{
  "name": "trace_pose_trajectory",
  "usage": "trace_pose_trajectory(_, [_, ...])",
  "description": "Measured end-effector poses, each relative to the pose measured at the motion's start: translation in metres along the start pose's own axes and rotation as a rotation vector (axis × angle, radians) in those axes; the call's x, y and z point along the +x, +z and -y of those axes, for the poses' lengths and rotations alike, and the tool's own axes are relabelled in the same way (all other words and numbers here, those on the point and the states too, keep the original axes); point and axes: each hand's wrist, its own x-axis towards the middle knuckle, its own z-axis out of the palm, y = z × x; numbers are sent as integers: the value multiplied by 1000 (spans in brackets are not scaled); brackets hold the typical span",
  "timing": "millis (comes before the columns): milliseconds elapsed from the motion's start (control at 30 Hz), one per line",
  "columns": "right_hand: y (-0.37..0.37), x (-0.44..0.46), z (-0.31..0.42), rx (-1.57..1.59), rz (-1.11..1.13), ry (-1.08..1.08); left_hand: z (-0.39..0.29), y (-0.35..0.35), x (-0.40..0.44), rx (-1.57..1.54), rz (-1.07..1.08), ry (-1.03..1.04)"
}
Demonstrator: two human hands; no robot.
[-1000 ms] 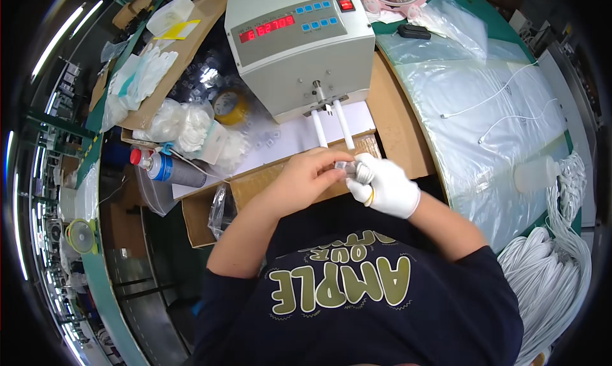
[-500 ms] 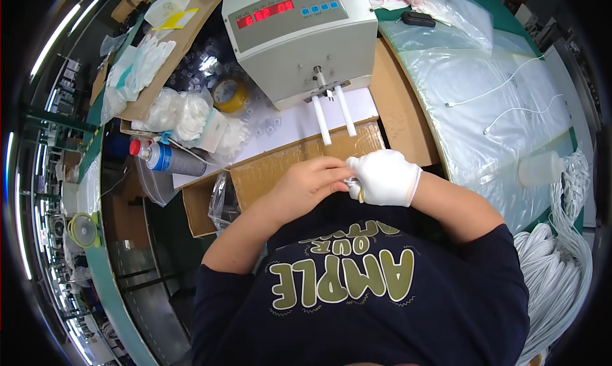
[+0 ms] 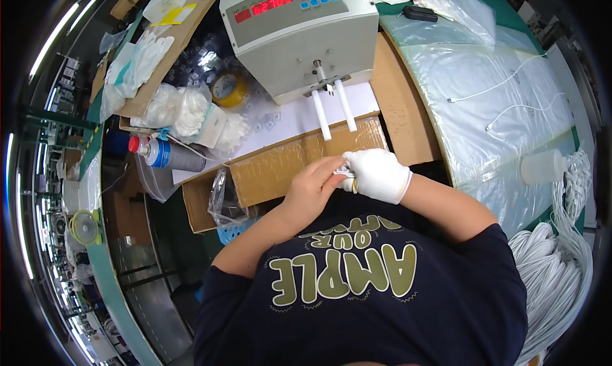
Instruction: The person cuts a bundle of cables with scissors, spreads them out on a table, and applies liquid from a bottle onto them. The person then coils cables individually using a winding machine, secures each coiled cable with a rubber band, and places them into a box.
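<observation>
My bare left hand [image 3: 312, 186] and my right hand [image 3: 380, 175], in a white glove, meet in front of my chest. Between their fingertips is a small white-and-grey piece [image 3: 345, 171], mostly covered by the fingers, so its kind does not show. Both hands are closed on it. Beyond them stands a grey bench machine [image 3: 306, 60] with a red digit display and blue buttons. Two white rods [image 3: 320, 115] stick out of its front toward me, apart from my hands.
A cardboard box [image 3: 274, 175] stands just beyond my hands. To the left lie a spray can [image 3: 172, 155], a tape roll [image 3: 228, 90] and white gloves [image 3: 143, 57]. On the right, white cables [image 3: 482, 88] lie on plastic bags [image 3: 440, 66], near a large cable bundle [image 3: 551, 283] and a plastic bottle [image 3: 542, 167].
Both hands have shifted slightly to the left, and more of the white-and-grey piece shows between them. The digits on the machine's display have changed.
</observation>
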Motion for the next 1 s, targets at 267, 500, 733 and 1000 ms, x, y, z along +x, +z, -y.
trace_pose_trajectory(267, [-2,6,-9,121,183,-64,9,3,-2,156,-26,230])
trace_pose_trajectory(500, [-14,-9,15,-21,-444,-215,0,8,1,-844,-47,-554])
trace_pose_trajectory(733, [-18,-11,12,-18,-256,-299,7,-3,-13,-953,82,-678])
trace_pose_trajectory(1000, [-133,-64,-204,-635,-365,430,140,-115,-127,734,-452,-455])
